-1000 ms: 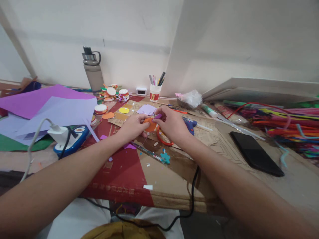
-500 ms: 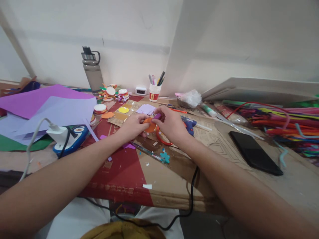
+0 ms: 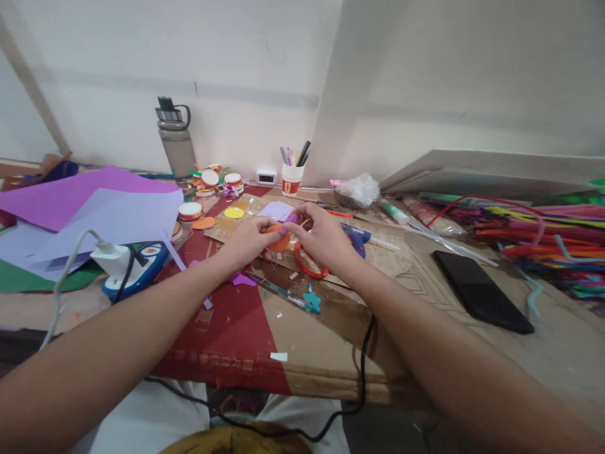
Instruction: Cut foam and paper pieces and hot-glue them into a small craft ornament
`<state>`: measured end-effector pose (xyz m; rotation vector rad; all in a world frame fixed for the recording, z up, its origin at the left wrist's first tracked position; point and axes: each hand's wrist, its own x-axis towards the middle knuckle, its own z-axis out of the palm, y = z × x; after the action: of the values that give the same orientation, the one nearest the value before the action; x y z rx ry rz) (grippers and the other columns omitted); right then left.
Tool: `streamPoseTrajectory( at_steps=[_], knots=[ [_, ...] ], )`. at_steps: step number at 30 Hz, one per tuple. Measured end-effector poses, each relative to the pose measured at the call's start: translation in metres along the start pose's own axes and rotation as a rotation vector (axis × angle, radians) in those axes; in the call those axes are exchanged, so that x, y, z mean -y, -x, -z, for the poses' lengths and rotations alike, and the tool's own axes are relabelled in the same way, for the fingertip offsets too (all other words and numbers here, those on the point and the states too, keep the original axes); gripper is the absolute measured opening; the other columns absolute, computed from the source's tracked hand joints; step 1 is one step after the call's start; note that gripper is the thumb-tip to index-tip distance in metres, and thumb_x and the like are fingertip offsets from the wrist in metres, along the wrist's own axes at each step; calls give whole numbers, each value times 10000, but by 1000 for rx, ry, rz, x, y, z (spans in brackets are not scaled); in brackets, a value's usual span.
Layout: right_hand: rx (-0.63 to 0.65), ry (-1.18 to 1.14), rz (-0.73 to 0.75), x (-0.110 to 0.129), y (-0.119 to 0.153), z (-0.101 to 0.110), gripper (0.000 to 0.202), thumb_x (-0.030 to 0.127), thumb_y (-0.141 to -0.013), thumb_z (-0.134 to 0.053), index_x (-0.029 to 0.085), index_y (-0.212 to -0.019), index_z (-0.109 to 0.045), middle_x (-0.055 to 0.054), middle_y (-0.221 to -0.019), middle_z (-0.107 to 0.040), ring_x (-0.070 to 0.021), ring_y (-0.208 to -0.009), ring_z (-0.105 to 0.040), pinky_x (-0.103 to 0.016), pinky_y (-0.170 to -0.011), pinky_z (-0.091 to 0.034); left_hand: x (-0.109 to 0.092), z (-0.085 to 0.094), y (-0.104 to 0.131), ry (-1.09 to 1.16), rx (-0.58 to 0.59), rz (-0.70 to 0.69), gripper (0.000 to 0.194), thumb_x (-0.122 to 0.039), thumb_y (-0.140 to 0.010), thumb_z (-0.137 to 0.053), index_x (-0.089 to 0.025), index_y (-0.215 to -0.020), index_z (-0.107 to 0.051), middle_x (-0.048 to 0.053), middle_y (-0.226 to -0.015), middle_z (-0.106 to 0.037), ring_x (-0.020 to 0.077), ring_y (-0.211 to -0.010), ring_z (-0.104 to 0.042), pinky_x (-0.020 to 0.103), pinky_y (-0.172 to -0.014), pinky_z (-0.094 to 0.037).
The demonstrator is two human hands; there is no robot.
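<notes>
My left hand (image 3: 253, 238) is closed on an orange disc (image 3: 278, 239), pinched between thumb and fingers. Closed as well, my right hand (image 3: 316, 232) pinches a small purple piece (image 3: 292, 218) at the disc's upper right edge. Whether that piece is stuck to the disc I cannot tell. Below my right hand lie scissors with red-orange handles (image 3: 312, 268), partly covered by it. A blue glue gun (image 3: 358, 239) rests just right of that hand. Pale purple paper pieces (image 3: 275, 210) and a yellow disc (image 3: 234, 213) lie behind my hands.
Purple paper sheets (image 3: 123, 211) and a blue power strip (image 3: 155, 261) are at left. A water bottle (image 3: 174, 142) and a paper cup of pens (image 3: 292, 180) stand at the back. To the right are a black phone (image 3: 482, 290) and pipe cleaners (image 3: 558, 233). A black cable (image 3: 363, 359) crosses the front edge.
My right hand has brought the purple piece slightly left and closer against the orange disc. More of the scissors' handles shows now. The left hand keeps its hold on the disc.
</notes>
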<state>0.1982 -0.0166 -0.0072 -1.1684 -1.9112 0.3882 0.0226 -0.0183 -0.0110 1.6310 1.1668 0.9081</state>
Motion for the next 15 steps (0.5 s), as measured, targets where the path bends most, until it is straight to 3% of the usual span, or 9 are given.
streamPoseTrajectory(
  at_steps=[7, 15],
  knots=[
    [132, -85, -41, -1, -1, -5, 183, 317, -861, -557, 162, -859, -655, -24, -802, -664, -150, -724, -563, -288, -697, -419, 5, 2, -3, 176, 0, -11, 149, -290, -748, -676, -156, -798, -635, 17, -738, -636, 91, -514, -571, 205, -454, -469],
    [75, -144, -69, 5, 2, -6, 133, 280, -808, -595, 171, -736, -617, 13, -680, -599, -125, -632, -511, -259, -616, -391, -4, 0, 0, 192, 12, 13, 96, -243, -739, -652, -151, -761, -637, 14, -715, -628, 85, -507, -548, 199, -434, -458]
  ],
)
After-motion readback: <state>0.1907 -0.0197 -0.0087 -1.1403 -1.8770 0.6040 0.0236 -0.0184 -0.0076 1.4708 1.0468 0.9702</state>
